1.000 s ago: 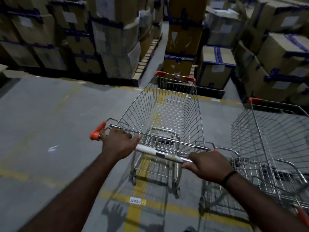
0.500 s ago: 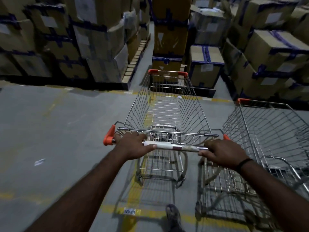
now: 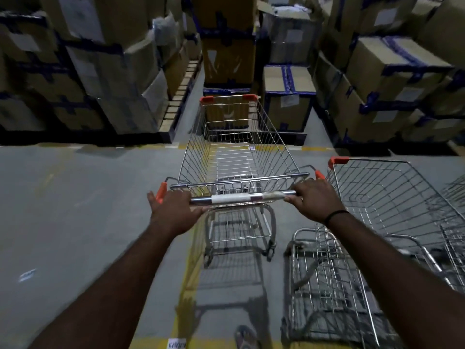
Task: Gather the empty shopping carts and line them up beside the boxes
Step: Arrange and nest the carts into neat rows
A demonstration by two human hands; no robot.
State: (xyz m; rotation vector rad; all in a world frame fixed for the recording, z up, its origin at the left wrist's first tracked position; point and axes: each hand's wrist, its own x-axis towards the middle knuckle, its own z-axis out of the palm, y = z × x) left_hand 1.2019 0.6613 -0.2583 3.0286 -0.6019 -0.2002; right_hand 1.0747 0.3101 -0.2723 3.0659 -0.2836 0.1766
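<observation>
An empty wire shopping cart [image 3: 234,157] with orange corner caps stands straight ahead of me, its front near the stacked cardboard boxes [image 3: 286,96]. My left hand [image 3: 176,212] grips the left end of its chrome handle bar [image 3: 236,197]. My right hand [image 3: 314,202] grips the right end of the same bar. A second empty cart [image 3: 377,210] stands close beside it on the right, facing the same way.
Tall stacks of taped cardboard boxes [image 3: 105,66] on pallets line the far side, and more boxes [image 3: 392,79] rise at the right. A narrow aisle [image 3: 191,96] runs between them. Grey floor [image 3: 75,210] with yellow lines lies to the left. A foot [image 3: 246,337] shows at the bottom.
The cart has rolled forward toward the boxes and straightened, drawing level with the cart on the right. Both hands keep their hold on the handle.
</observation>
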